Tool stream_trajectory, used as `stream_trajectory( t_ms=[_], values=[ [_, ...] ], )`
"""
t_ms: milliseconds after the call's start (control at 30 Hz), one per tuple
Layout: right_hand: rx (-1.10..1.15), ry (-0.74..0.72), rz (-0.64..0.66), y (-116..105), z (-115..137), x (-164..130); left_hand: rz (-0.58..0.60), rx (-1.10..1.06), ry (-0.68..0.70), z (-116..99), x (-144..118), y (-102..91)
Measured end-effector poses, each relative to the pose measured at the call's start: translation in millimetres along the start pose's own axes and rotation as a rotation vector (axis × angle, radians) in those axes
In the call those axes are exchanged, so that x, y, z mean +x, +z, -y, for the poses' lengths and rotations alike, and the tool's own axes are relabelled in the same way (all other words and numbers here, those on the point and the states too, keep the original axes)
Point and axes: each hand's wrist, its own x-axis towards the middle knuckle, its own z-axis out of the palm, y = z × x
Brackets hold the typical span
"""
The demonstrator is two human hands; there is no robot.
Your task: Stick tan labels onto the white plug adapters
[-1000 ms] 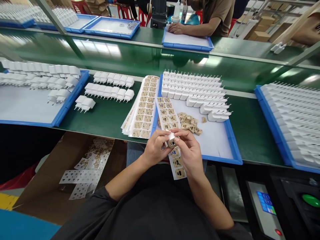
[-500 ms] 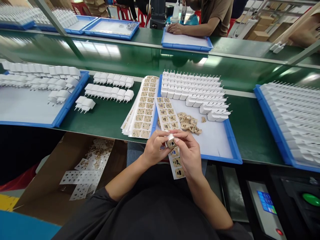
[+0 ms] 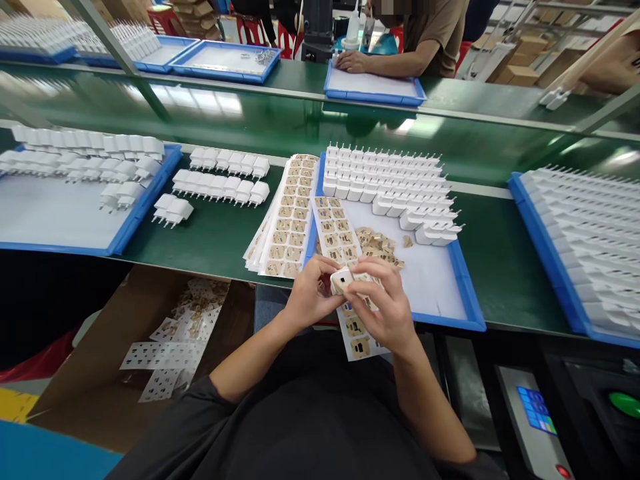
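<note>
Your left hand (image 3: 311,298) and right hand (image 3: 384,305) both pinch the small white plastic charger plug (image 3: 342,279), right between your grips, sticker sheet (image 3: 350,320) just underneath.

A single head-worn camera looks forward and steeply down, close above both hands (image 3: 350,297) at lower centre. The desk (image 3: 215,233) crosses mid-frame; a second bench with another person (image 3: 425,40) lies far along the top edge.
</note>
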Motion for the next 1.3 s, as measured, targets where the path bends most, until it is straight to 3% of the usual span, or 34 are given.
stream_trajectory(
  t_ms=[67, 167, 267, 367, 467, 567, 700, 800, 1000, 1133, 1200, 1300],
  values=[
    [0.090, -0.034, 0.017, -4, -4, -3, 0.008, -0.059, -0.059, 1, 1, -0.1],
    [0.130, 0.184, -0.128, -13, -21, -10, -0.019, -0.060, -0.123, 0, 3, 0.7],
    [-0.190, 0.385, -0.245, -24, -48, -14, -0.048, 0.009, -0.164, -4, 3, -2.4],
    [-0.482, 0.312, -0.256, -30, -71, -16, -0.084, 0.106, -0.127, -1, 5, -19.7],
    [-0.498, 0.277, -0.323, -30, -82, -17, -0.200, 0.336, -0.118, 18, 9, -62.2],
    [-0.460, 0.252, -0.306, -29, -82, -18, -0.262, 0.730, -0.233, 45, 15, -125.5],
    [-0.441, 0.255, -0.284, -29, -82, -18, -0.107, 1.222, -0.510, 74, 35, -198.6],
    [-0.426, 0.254, -0.280, -29, -84, -18, -0.012, 1.383, -0.652, 86, 53, -222.3],
    [-0.418, 0.227, -0.268, -30, -84, -18, -0.063, 1.421, -0.707, 102, 63, -226.7],
    [-0.386, 0.201, -0.271, -30, -73, -18, -0.192, 1.385, -0.578, 109, 53, -227.5],
    [-0.336, 0.188, -0.284, -31, -66, -19, -0.214, 1.280, -0.429, 105, 51, -216.2],
    [-0.230, 0.219, -0.198, -34, -53, -24, -0.033, 0.976, -0.176, 78, 47, -171.7]
  ],
)
